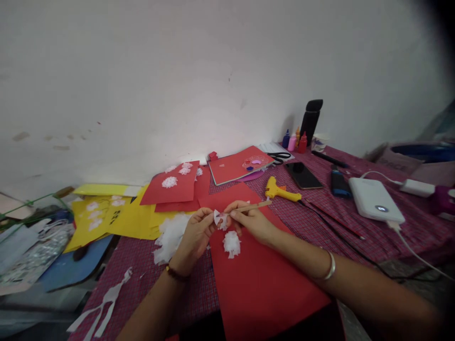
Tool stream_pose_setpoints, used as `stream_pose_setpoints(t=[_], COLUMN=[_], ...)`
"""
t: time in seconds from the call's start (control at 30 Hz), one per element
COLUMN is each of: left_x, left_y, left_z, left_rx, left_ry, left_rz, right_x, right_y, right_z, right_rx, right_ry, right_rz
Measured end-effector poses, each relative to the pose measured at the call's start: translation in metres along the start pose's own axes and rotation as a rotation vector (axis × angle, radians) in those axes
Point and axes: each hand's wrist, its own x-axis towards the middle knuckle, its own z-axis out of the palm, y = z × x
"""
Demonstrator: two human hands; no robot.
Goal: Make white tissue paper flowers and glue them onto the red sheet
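My left hand [199, 229] pinches a small piece of white tissue paper [216, 217] above a large red sheet [263, 279]. In my right hand [253, 221] is a thin, light wooden stick [259, 205], its working end at the tissue piece. Whether that end is a brush or a plain tip is too small to tell. Just below my fingers, a ruffled white tissue flower [232, 244] lies on the red sheet. Beside my left wrist sits a pile of white tissue pieces [170, 239].
Left are yellow sheets [131, 218], red cards [174, 187] with white tufts and tissue strips [108, 300]. A red folder [234, 166] bearing a paint palette lies behind. To the right are a yellow glue gun [280, 190], phone [303, 174], red pencil [337, 221] and corded power bank [376, 199].
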Motion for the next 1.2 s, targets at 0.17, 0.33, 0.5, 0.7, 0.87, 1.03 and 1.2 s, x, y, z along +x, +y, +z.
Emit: stream_pose_setpoints(t=[0.17,0.33,0.5,0.7,0.87,1.03,1.2], left_x=[-0.003,-0.005,-0.006,-0.003,-0.001,-0.004,-0.009], left_y=[0.001,-0.005,-0.005,0.003,0.007,0.006,-0.003], left_z=[0.004,0.008,0.011,0.003,0.0,0.003,0.013], left_rx=[0.03,0.147,0.296,0.004,-0.133,-0.112,0.202], left_ry=[-0.057,-0.021,0.011,-0.03,0.0,-0.057,-0.016], left_rz=[-0.031,0.038,0.101,-0.173,-0.225,-0.13,0.08], right_x=[0.001,0.003,0.001,0.0,0.002,0.003,0.003], right_y=[0.003,0.006,0.002,-0.004,-0.002,-0.001,-0.001], right_z=[-0.001,0.0,0.002,0.0,-0.001,0.0,0.002], right_rx=[-0.06,-0.075,0.008,-0.019,0.04,0.075,0.053], right_ry=[-0.015,0.08,0.135,0.009,0.039,0.061,0.126], right_rz=[-0.018,-0.036,0.01,0.042,0.036,0.04,0.029])
